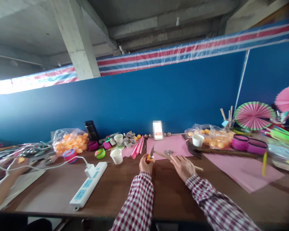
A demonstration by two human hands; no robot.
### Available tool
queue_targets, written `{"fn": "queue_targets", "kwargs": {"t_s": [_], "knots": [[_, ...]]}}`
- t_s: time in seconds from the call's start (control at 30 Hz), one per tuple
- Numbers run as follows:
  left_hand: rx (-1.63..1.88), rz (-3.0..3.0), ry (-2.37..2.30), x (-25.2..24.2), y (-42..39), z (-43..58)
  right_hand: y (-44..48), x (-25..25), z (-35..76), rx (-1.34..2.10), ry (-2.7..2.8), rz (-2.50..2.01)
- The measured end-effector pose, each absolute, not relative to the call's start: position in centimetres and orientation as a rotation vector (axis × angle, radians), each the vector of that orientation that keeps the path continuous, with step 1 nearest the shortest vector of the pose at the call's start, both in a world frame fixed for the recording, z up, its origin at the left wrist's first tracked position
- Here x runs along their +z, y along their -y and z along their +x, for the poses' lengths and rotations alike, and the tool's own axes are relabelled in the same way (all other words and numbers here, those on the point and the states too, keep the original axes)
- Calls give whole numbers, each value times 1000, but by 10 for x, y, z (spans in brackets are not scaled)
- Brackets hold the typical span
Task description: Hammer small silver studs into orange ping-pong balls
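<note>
My left hand [145,164] is closed round a small orange ball [150,157]. A pointed metal blade [152,150] rises from the ball's top; how the two are joined is too small to tell. Just to the right, my right hand [183,167] has its fingers wrapped over a wooden stick [198,168], whose other end points toward the ball. Behind the hands lies a pink sheet [168,144] with a small shiny silvery piece [168,152] on it.
A white power strip [88,186] and paper cup [116,156] are left of my hands. Bags of orange balls [71,141] stand on both sides. At right are another cup [197,140], a dark hammer-like tool [192,149] and pink paper [243,170]. Another person's hands are far left.
</note>
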State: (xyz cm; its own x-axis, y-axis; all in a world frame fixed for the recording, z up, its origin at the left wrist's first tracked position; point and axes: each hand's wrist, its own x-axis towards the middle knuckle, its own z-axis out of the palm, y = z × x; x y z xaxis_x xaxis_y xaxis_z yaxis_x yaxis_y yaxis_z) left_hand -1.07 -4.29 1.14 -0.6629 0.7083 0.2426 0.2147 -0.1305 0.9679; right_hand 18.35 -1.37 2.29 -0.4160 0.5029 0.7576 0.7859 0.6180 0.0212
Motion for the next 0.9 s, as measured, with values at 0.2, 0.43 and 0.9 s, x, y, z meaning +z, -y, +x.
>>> {"fn": "queue_targets", "kwargs": {"t_s": [0.2, 0.43, 0.9], "knots": [[1832, 1080, -1739, 9, 41, -13, 13, 21, 184, -452, 2041, -1031], [1855, 1067, -1705, 7, 41, -12, 12, 20, 183, -444, 2050, -1093], [1831, 1090, -1802, 4, 38, -14, 12, 20, 183, -467, 2101, -1038]]}}
